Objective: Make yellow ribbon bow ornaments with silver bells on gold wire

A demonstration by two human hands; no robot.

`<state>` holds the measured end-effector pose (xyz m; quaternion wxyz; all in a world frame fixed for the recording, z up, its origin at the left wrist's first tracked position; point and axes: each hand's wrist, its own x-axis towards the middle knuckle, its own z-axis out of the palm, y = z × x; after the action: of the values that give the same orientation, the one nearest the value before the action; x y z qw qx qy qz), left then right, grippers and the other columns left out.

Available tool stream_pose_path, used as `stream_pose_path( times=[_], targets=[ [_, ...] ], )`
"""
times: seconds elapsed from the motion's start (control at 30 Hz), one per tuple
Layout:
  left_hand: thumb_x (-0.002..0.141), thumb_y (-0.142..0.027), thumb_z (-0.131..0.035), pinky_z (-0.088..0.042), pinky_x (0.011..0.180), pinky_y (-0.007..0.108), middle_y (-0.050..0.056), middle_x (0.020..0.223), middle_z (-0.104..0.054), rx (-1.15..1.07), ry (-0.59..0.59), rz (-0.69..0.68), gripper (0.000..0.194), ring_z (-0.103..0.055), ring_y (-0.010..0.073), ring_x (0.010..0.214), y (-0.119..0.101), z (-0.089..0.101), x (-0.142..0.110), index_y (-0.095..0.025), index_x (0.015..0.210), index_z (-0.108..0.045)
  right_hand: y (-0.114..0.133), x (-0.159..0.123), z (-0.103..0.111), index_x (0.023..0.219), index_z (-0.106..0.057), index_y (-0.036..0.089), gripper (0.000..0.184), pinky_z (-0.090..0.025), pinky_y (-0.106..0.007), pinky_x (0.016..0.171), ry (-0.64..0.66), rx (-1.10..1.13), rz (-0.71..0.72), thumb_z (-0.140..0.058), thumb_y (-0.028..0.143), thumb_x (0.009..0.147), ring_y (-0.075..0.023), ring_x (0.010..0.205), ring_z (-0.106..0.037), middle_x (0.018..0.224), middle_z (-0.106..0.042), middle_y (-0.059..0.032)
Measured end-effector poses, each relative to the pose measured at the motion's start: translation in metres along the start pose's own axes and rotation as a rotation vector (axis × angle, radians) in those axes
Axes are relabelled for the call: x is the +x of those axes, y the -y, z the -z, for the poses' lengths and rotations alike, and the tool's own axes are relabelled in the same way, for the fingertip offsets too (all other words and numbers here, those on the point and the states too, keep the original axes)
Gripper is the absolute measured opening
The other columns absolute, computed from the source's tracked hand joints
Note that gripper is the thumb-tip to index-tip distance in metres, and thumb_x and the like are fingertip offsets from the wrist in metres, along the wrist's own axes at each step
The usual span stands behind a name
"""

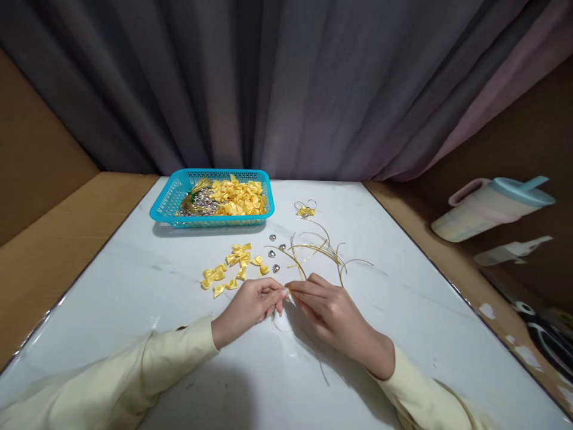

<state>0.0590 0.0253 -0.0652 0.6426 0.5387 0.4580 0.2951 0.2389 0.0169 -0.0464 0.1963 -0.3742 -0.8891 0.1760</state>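
Note:
My left hand and my right hand meet over the middle of the white table, fingertips pinched close together. A thin gold cord curves in a loop beneath them and seems to run up into both pinches; the fingers hide most of it. Just beyond my left hand lie several yellow ribbon bows. Several small silver heart-shaped beads sit past the fingertips. Loose gold cords are scattered beyond my right hand. Farther back rests a yellow bow with cord loops.
A blue plastic basket at the back left holds yellow bows, silver beads and a cord bundle. On the right stand a tumbler with a blue lid and a small nozzle bottle. A black-handled tool lies near the right edge.

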Motion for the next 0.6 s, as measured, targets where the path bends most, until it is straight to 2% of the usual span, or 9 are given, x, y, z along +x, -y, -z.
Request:
stream_pose_path(
  times=[0.07,0.13,0.23,0.3,0.37,0.47,0.6],
  targets=[
    [0.081,-0.037,-0.056,-0.031,0.041,0.018,-0.003,0.054,-0.054,0.085,-0.034,-0.048,0.024,-0.040,0.0068,0.042,0.002,0.001,0.000,-0.014,0.073,-0.057,0.001,0.001,0.000,0.097,-0.064,0.016,0.029,-0.048,-0.031,0.069,-0.018,0.062,-0.020,-0.038,0.007,0.087,-0.0194,0.082,-0.056,0.100,-0.066,-0.0092],
    [0.083,-0.031,-0.054,-0.039,0.047,0.019,-0.004,0.054,-0.056,0.248,-0.093,-0.160,0.017,-0.049,0.0092,0.047,0.005,0.002,-0.001,-0.015,0.080,-0.058,0.003,0.001,0.000,0.094,-0.066,0.017,0.029,-0.048,-0.031,0.073,-0.031,0.129,-0.058,-0.039,0.007,0.086,-0.0188,0.085,-0.058,0.097,-0.066,-0.0085],
    [0.089,-0.025,-0.048,-0.049,0.060,0.023,0.001,0.067,-0.064,0.568,-0.156,-0.446,0.015,-0.061,0.0137,0.062,0.012,0.004,-0.002,-0.015,0.093,-0.058,0.007,0.003,0.001,0.089,-0.068,0.017,0.028,-0.049,-0.028,0.073,-0.030,0.208,-0.136,-0.041,0.009,0.086,-0.0176,0.084,-0.061,0.093,-0.067,-0.0075],
    [0.094,-0.023,-0.040,-0.052,0.066,0.028,0.006,0.080,-0.067,0.770,-0.166,-0.678,0.020,-0.063,0.0165,0.072,0.018,0.005,-0.003,-0.013,0.100,-0.057,0.008,0.003,0.002,0.087,-0.068,0.017,0.027,-0.049,-0.026,0.070,-0.021,0.248,-0.175,-0.042,0.009,0.085,-0.0164,0.080,-0.062,0.092,-0.067,-0.0068],
    [0.095,-0.020,-0.036,-0.053,0.066,0.031,0.009,0.082,-0.066,0.949,-0.166,-0.860,0.023,-0.062,0.0183,0.072,0.022,0.006,-0.003,-0.010,0.105,-0.055,0.009,0.004,0.003,0.085,-0.068,0.017,0.027,-0.049,-0.025,0.067,-0.011,0.276,-0.205,-0.042,0.008,0.085,-0.0152,0.076,-0.062,0.090,-0.067,-0.0061],
    [0.094,-0.011,-0.034,-0.052,0.056,0.031,0.008,0.072,-0.063,1.173,-0.159,-0.971,0.026,-0.058,0.0187,0.065,0.025,0.007,-0.005,-0.005,0.115,-0.049,0.010,0.005,0.003,0.082,-0.068,0.017,0.027,-0.048,-0.024,0.065,-0.002,0.299,-0.236,-0.043,0.008,0.084,-0.0139,0.072,-0.062,0.090,-0.067,-0.0060],
    [0.091,-0.002,-0.028,-0.049,0.050,0.030,0.007,0.069,-0.061,1.386,-0.166,-1.078,0.038,-0.057,0.0189,0.060,0.023,0.007,-0.009,0.000,0.128,-0.035,0.012,0.005,0.002,0.080,-0.066,0.016,0.027,-0.048,-0.024,0.066,-0.003,0.330,-0.249,-0.042,0.008,0.085,-0.0136,0.072,-0.062,0.092,-0.067,-0.0063]
  ],
)
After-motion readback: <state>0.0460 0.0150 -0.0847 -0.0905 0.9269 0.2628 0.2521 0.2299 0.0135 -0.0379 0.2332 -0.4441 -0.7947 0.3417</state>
